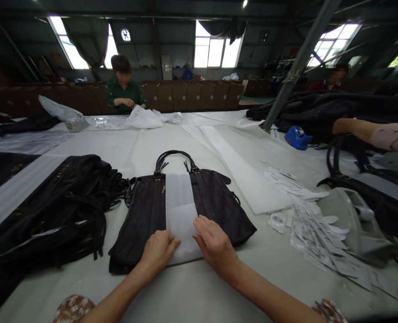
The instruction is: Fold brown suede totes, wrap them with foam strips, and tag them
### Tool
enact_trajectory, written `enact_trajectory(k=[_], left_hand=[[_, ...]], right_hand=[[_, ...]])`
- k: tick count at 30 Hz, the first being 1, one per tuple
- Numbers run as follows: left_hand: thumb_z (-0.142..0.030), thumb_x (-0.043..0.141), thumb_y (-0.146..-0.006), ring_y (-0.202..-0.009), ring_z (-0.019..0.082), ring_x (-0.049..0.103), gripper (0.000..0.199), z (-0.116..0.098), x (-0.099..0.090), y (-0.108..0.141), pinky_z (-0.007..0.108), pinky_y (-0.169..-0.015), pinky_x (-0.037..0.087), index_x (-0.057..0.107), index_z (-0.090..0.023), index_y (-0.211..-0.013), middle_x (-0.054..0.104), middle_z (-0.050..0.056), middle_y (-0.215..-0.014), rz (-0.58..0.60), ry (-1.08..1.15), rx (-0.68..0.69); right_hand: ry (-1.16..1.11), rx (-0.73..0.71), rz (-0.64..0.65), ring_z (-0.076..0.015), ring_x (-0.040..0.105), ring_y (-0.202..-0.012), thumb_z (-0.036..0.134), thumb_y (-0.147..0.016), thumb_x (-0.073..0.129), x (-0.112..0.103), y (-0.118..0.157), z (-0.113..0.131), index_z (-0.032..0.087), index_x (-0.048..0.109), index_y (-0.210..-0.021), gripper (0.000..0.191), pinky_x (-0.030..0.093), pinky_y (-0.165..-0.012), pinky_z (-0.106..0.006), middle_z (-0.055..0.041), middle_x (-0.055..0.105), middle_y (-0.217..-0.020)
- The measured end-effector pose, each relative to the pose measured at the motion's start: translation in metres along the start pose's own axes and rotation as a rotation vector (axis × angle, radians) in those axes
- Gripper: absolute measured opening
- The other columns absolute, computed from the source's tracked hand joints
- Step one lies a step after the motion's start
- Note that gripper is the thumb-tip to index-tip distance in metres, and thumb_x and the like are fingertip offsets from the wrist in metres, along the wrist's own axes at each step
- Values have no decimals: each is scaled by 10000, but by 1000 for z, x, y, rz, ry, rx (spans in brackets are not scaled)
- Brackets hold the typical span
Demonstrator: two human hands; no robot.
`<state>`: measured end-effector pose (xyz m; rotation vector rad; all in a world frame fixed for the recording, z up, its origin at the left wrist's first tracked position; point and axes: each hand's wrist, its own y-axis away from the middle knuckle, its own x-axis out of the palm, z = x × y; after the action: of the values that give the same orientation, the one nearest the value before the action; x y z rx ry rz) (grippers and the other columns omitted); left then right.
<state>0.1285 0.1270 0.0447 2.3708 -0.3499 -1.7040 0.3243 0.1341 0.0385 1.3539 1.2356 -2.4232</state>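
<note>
In the head view a dark handbag [215, 197] lies flat in front of me, its two handles [175, 153] pointing away. A white foam strip [180, 202] runs down the bag's middle, over its front. My left hand [160, 247] is at the strip's lower left side, fingers curled in and thumb pressed at its edge; the fingertips are partly hidden. On the strip's right side rests my right hand [216, 246], its fingers stretched over the strip's edge and its thumb apart from them.
Stacked dark bags [84, 202] lie at left. To the right are a loose foam strip [242, 175], scattered white tags [320, 233], a grey tape dispenser [360, 224] and a blue dispenser [298, 137]. A co-worker's arm [367, 132] reaches over another bag. A metal post [296, 67] slants upward.
</note>
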Motion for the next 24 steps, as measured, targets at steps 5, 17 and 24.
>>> enact_trajectory(k=[5,17,24], left_hand=[[-412,450,-865,-720,210,637,329,4,-2,-3,279,-605,350,576,-172,-679,662,73,-730,20,22,12],[-234,490,-859,-941,234,624,431,13,12,-1,350,-768,493,379,-176,-1271,599,113,-1058,-361,76,145],[-335,539,-871,-1332,334,360,581,2,45,18,488,-1032,408,341,-165,-1390,409,192,-1417,-538,-212,463]], right_hand=[[5,-212,267,-229,477,-1256,138,-921,449,18,-21,-3,98,573,-1172,283,419,-1046,-392,-164,560,-1300],[48,-167,533,-230,356,-1342,355,-969,390,41,-8,-16,166,411,-1385,457,311,-1100,-417,-96,395,-1464],[66,-141,541,-226,327,-1361,329,-966,384,45,-6,-17,155,409,-1391,460,307,-1101,-421,-119,379,-1469]])
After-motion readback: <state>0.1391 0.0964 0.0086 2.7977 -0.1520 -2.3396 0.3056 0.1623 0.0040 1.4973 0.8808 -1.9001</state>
